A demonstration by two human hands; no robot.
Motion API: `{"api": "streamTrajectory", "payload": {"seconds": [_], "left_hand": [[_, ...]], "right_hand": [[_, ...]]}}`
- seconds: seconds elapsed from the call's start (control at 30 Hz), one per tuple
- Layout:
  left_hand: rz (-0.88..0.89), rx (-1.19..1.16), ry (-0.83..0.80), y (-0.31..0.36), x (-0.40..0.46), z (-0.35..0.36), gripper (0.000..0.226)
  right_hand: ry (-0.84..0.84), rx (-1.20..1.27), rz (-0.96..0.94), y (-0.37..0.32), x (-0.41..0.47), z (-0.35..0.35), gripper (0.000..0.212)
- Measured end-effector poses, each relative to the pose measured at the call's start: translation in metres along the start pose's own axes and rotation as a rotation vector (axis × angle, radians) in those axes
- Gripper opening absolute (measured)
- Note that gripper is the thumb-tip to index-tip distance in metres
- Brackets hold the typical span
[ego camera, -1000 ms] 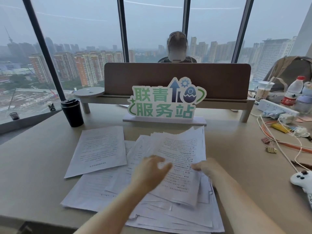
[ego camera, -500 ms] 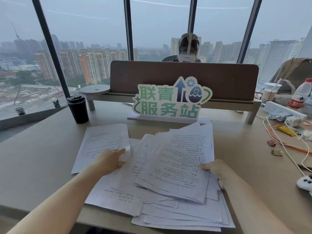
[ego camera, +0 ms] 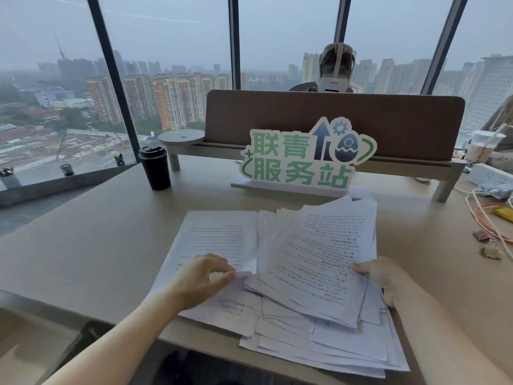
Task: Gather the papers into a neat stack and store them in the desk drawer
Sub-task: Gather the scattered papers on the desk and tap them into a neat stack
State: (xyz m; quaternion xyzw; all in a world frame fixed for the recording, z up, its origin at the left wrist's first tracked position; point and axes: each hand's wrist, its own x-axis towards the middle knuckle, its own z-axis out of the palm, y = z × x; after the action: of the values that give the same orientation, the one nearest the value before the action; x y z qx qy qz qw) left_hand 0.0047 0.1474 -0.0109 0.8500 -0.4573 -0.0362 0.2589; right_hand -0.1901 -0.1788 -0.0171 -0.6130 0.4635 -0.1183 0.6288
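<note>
Gathering loose printed papers (ego camera: 319, 262) with both hands on the beige desk (ego camera: 91, 245).

Our left hand (ego camera: 204, 279) pinches the near corner of a single sheet (ego camera: 219, 240), thumb and fingers together on it; our right hand (ego camera: 385, 279) clamps the right edge of a fanned, tilted bundle. The messy pile lies just in front of the green-lettered sign (ego camera: 302, 159), with a black travel cup (ego camera: 155, 168) to the sign's left.

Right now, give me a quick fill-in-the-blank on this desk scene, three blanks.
1. The right hand grips a fanned bundle of ____.
2. The left hand pinches the corner of a single sheet lying ____ of that bundle.
3. The black travel mug stands ____ on the desk.

Missing: papers; left; upright
</note>
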Motion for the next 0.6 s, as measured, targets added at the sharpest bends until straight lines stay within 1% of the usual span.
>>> {"api": "streamTrajectory", "payload": {"seconds": [0.03, 0.1, 0.13, 0.2, 0.23, 0.27, 0.3, 0.33, 0.43, 0.53, 0.6], "left_hand": [[-0.062, -0.048, 0.001, -0.003, -0.001, -0.002, 0.046], [-0.233, -0.040, 0.084, -0.019, 0.007, -0.007, 0.077], [-0.376, 0.023, 0.106, -0.030, 0.014, -0.010, 0.083], [-0.690, 0.116, 0.070, -0.046, 0.022, -0.017, 0.086], [-0.807, 0.113, 0.046, -0.052, 0.023, -0.019, 0.089], [-0.880, 0.105, 0.026, -0.056, 0.022, -0.020, 0.094], [-0.896, 0.113, 0.009, -0.058, 0.022, -0.019, 0.099], [-0.861, 0.145, -0.009, -0.058, 0.021, -0.018, 0.101], [-0.670, 0.196, -0.085, -0.051, 0.022, -0.010, 0.102], [-0.589, 0.136, -0.144, -0.039, 0.025, -0.003, 0.108], [-0.538, 0.145, -0.180, -0.031, 0.026, 0.002, 0.104]], "right_hand": [[-0.008, -0.009, 0.007, 0.000, -0.001, -0.001, 0.024], [-0.029, -0.019, 0.016, 0.001, 0.000, -0.002, 0.023], [-0.031, -0.026, 0.015, 0.000, 0.001, -0.003, 0.022], [-0.031, -0.032, 0.022, 0.001, 0.003, -0.005, 0.023], [-0.032, -0.036, 0.027, 0.000, 0.003, -0.005, 0.023], [-0.036, -0.037, 0.031, 0.000, 0.003, -0.006, 0.023], [-0.043, -0.039, 0.035, 0.001, 0.004, -0.007, 0.022], [-0.052, -0.045, 0.036, 0.001, 0.004, -0.007, 0.020], [-0.098, -0.029, 0.019, -0.001, 0.000, -0.004, 0.005], [-0.162, -0.007, -0.008, -0.003, -0.003, 0.002, 0.008], [-0.191, 0.026, -0.014, -0.005, -0.002, 0.007, 0.010]]}}
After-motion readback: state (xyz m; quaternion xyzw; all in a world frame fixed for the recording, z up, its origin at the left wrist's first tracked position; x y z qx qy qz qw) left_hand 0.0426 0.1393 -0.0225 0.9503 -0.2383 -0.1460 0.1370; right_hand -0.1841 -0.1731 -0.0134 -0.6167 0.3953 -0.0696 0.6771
